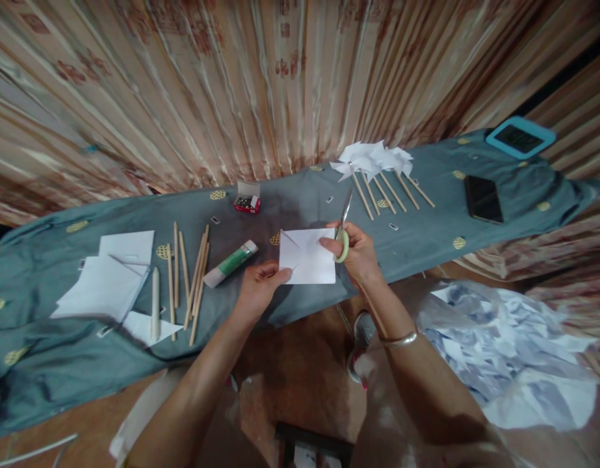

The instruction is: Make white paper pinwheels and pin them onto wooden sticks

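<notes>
A square of white paper (308,260) is held up over the near edge of the cloth-covered table, with slits running in from its left corners. My left hand (261,286) pinches its lower left corner between thumb and fingers. At the right edge, my right hand (355,250) steadies the sheet with the thumb and also holds scissors (344,244) with pale green handles. The scissor blades point up and away from the paper. Close to my left hand lies a green and white tube (231,263).
On the dark cloth (290,195) lie wooden sticks (199,279), stacked paper sheets (102,286), a white pen-like rod (156,302) and a small red box (247,197). Paper pinwheels (372,161), a phone (483,198) and a blue-framed device (521,137) lie right. Paper scraps (504,351) are piled lower right.
</notes>
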A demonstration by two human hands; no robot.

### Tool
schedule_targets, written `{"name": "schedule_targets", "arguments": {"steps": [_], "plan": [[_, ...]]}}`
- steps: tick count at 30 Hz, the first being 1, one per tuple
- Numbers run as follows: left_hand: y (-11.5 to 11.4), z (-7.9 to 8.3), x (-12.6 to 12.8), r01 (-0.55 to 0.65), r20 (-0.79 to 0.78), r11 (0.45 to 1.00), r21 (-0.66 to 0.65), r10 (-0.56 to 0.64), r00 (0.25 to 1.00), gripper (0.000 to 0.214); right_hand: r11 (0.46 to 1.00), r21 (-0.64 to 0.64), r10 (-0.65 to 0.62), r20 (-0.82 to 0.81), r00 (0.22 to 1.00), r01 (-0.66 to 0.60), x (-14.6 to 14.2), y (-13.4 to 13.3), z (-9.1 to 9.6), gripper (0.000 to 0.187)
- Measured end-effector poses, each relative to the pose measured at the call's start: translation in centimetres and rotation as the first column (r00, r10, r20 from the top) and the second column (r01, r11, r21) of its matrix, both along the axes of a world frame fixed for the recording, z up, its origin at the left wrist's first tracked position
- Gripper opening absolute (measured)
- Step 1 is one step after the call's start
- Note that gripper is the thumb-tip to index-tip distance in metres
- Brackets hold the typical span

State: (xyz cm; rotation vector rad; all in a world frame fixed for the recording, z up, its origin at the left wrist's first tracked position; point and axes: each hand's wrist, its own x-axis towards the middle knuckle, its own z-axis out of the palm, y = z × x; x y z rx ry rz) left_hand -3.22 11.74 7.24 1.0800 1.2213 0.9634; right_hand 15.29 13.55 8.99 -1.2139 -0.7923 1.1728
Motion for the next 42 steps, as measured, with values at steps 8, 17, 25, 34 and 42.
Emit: {"name": "schedule_targets", "arguments": {"steps": [8, 17, 25, 34, 42], "plan": [[0.1, 0.4, -0.8, -0.055, 0.008, 0.996, 0.073, 0.054, 0.998, 0.016, 0.996, 0.019, -0.086, -0.076, 0.993, 0.088, 1.2, 0.6, 0.2, 0.041], [-1.3, 0.0, 1.3, -0.076, 0.36, 0.994, -0.084, 0.102, 0.927, 0.029, 0.974, 0.013, -0.217, -0.257, 0.942, 0.228, 0.0, 0.8, -1.0, 0.038], [-1.9, 1.6, 3.6, -0.182, 0.628, 0.938, -0.294, 0.333, 0.704, 0.034, 0.99, -0.05, -0.144, -0.253, 0.957, 0.135, -3.8, -0.5, -1.3, 0.043], [-1.1, 3.3, 0.6, -0.312, 0.603, 0.896, -0.316, 0.444, 0.663, 0.022, 0.979, -0.037, 0.194, -0.093, 0.977, -0.198, -3.5, -3.0, -0.2, 0.046], [-1.4, 3.5, -2.1, -0.344, 0.545, 0.901, -0.263, 0.433, 0.718, 0.03, 0.74, -0.118, 0.655, -0.093, 0.749, -0.662, -3.4, -7.0, -0.5, 0.051]]}}
